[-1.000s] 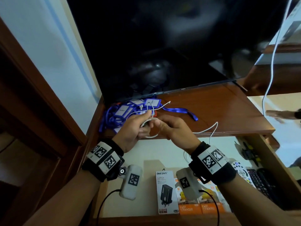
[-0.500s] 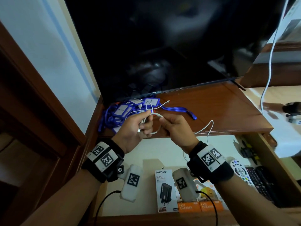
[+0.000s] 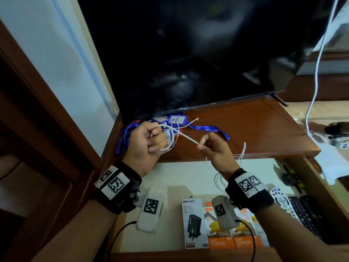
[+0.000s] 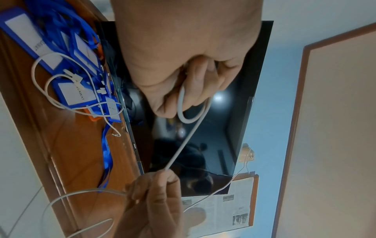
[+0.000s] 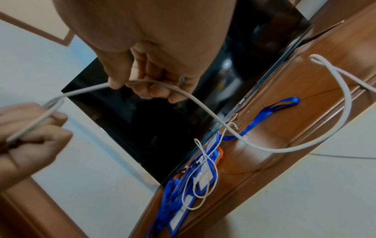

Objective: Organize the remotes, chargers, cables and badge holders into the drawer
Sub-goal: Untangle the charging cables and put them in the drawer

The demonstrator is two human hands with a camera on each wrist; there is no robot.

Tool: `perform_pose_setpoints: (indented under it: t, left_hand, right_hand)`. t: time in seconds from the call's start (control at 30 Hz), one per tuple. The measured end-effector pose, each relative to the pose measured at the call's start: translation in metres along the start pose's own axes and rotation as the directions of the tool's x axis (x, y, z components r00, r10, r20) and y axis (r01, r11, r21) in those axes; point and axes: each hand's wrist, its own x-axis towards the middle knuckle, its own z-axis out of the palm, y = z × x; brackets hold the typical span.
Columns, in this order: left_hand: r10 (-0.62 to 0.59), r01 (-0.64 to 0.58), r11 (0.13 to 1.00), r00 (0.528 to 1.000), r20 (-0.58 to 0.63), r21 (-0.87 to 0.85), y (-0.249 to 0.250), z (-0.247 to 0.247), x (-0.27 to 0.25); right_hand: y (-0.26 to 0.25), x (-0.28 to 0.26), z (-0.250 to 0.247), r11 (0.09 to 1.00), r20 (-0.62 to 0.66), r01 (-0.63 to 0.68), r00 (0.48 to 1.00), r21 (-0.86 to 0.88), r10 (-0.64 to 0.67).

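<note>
Head view: we are looking down at our left hand [image 3: 149, 142], fingers curled round coiled loops of a white cable [image 3: 186, 137], while our right hand [image 3: 215, 150] is pinching the same cable, drawn straight between the two, above the wooden tabletop [image 3: 255, 133]. Blue badge holders [image 3: 175, 120] are lying under the television [image 3: 188, 53]. Charger boxes [image 3: 194, 224] and remotes [image 3: 281, 201] are sitting in the open drawer [image 3: 179, 178].

Black wristbands [image 3: 120, 193] with square-patterned tags
</note>
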Motion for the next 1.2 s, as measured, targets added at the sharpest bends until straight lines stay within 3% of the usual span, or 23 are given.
perform_pose_setpoints:
  t: [0.23,0.3,0.4,0.53,0.63,0.7,0.77,0.87,0.97,1.03,1.07,1.13,1.2]
  left_hand:
    - [0.126,-0.123,0.985,0.992,0.02,-0.118,0.007,0.0,-0.004]
    - [0.165,-0.166,0.985,0.986,-0.029,-0.045,0.006,-0.001,-0.001]
    - [0.25,-0.238,0.964,0.963,-0.102,0.115,0.006,0.003,0.003]
    - [0.401,-0.323,0.852,0.909,-0.115,0.412,0.004,0.008,0.003]
    - [0.441,-0.374,0.862,0.886,-0.143,0.341,0.006,0.007,0.006]
    - [0.482,-0.415,0.85,0.861,-0.162,0.326,0.013,0.003,0.006]
    - [0.554,-0.464,0.8,0.814,-0.173,0.379,0.023,-0.002,0.006]
    - [0.573,-0.495,0.804,0.793,-0.207,0.329,0.034,-0.005,0.005]
    - [0.677,-0.447,0.613,0.722,-0.141,0.651,0.028,-0.017,0.007]
    - [0.737,-0.404,0.454,0.671,-0.08,0.794,0.022,-0.016,0.011]
    - [0.743,-0.423,0.467,0.664,-0.085,0.777,0.019,-0.01,0.012]
    - [0.675,-0.454,0.594,0.73,-0.105,0.664,0.016,0.002,0.012]
    - [0.626,-0.41,0.587,0.777,-0.071,0.698,0.013,0.005,0.014]
  right_hand:
    - [0.004,0.003,0.003,1.0,-0.044,-0.018,0.999,0.004,0.019]
    - [0.001,0.005,0.007,0.999,-0.048,-0.008,0.999,-0.041,0.006]
    - [0.001,0.007,0.014,0.964,-0.021,0.079,0.996,-0.255,-0.087]
    - [0.0,0.009,0.022,0.859,0.035,0.136,0.99,-0.494,-0.136]
    - [-0.004,0.01,0.025,0.826,0.035,0.14,0.989,-0.547,-0.144]
    - [-0.005,0.012,0.021,0.887,-0.025,0.09,0.993,-0.452,-0.113]
    - [-0.005,0.013,0.013,0.978,-0.109,0.016,0.993,-0.21,-0.039]
    - [-0.003,0.01,0.0,1.0,-0.213,-0.006,0.977,-0.022,0.001]
    - [-0.003,0.01,-0.001,0.983,-0.217,-0.017,0.976,-0.181,-0.023]
    - [-0.003,0.012,0.004,0.945,-0.149,0.003,0.987,-0.328,-0.055]
    - [-0.003,0.011,0.006,0.926,-0.094,0.02,0.994,-0.377,-0.06]
    - [-0.004,0.009,0.011,0.893,0.033,0.079,0.997,-0.444,-0.071]
    - [-0.009,0.006,0.016,0.866,0.169,0.154,0.982,-0.476,-0.082]
